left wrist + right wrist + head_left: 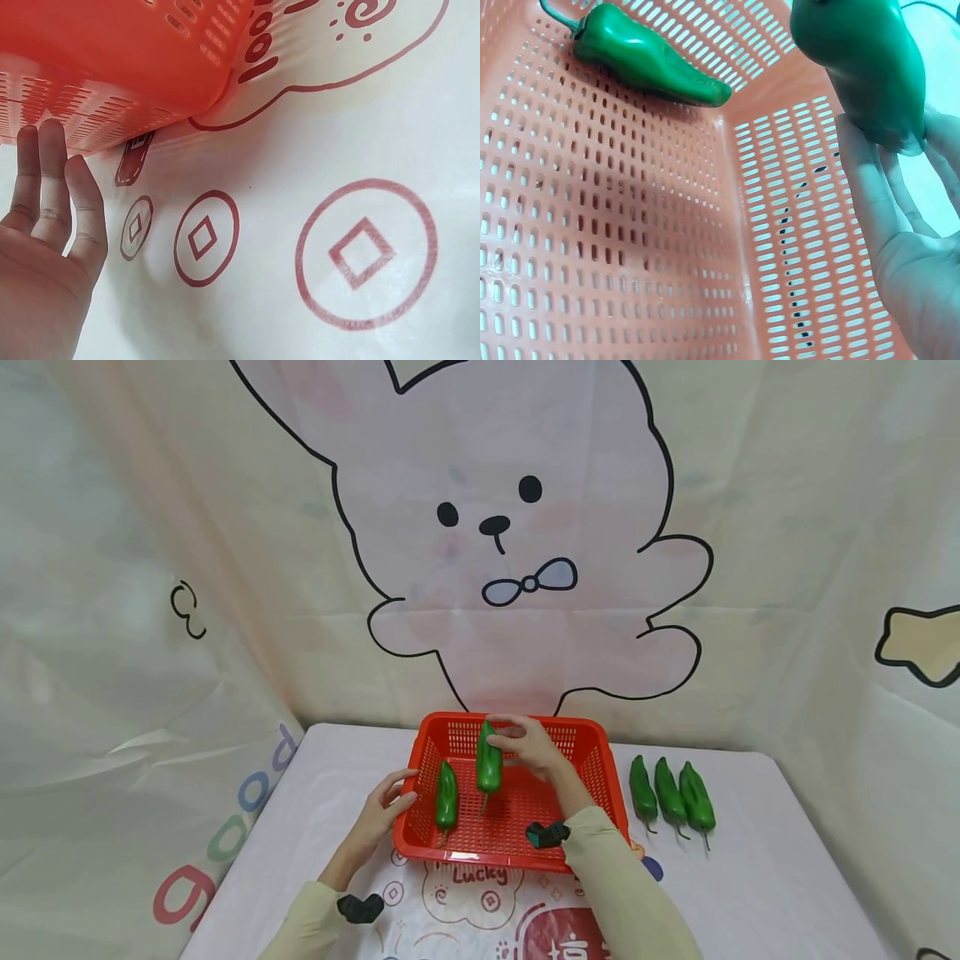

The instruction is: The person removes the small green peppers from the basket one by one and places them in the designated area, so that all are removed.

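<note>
My right hand [528, 747] reaches over the red plastic basket [510, 862] and grips a green pepper [489, 764] near its tip, the stem pointing down toward me. In the right wrist view the held pepper [874, 67] is above the basket floor, with thumb and fingers around its lower end. Another green pepper [446, 797] lies inside the basket along its left side. At the basket's left wall is my left hand [382, 810], its fingers [52, 180] extended and loosely spread against the perforated side in the left wrist view.
Several green peppers lie in a row right of the basket, the middle one [669, 789] among them. A white patterned cloth [757, 860] covers the table. Behind the basket rises a cartoon-printed curtain [502, 635].
</note>
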### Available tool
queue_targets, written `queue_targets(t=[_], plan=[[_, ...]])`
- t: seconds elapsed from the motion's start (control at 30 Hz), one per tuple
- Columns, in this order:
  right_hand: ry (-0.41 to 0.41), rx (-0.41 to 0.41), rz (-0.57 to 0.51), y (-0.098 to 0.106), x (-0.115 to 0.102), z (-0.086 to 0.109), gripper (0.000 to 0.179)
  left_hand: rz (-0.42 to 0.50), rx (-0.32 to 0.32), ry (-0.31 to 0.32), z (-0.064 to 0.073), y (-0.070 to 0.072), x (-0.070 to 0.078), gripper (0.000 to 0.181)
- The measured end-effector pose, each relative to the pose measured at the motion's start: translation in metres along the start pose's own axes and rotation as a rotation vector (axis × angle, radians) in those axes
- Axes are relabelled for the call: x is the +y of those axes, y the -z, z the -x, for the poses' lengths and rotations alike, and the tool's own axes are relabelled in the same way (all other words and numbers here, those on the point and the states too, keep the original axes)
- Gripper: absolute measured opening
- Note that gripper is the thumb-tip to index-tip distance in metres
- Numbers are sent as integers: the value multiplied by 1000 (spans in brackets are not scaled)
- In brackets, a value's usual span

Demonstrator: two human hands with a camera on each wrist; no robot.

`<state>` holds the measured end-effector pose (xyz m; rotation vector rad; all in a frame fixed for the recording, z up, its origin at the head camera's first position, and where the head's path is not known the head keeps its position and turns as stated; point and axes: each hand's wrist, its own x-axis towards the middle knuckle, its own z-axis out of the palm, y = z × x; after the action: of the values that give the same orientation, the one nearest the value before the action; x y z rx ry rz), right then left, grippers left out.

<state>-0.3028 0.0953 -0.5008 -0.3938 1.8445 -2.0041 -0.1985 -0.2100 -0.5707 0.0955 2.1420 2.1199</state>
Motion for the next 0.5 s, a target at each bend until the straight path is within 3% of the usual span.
queue_targets(t=[0.5], plan=[[-38,26,-144,4,-18,9,57,-4,8,15,1,-1,0,47]])
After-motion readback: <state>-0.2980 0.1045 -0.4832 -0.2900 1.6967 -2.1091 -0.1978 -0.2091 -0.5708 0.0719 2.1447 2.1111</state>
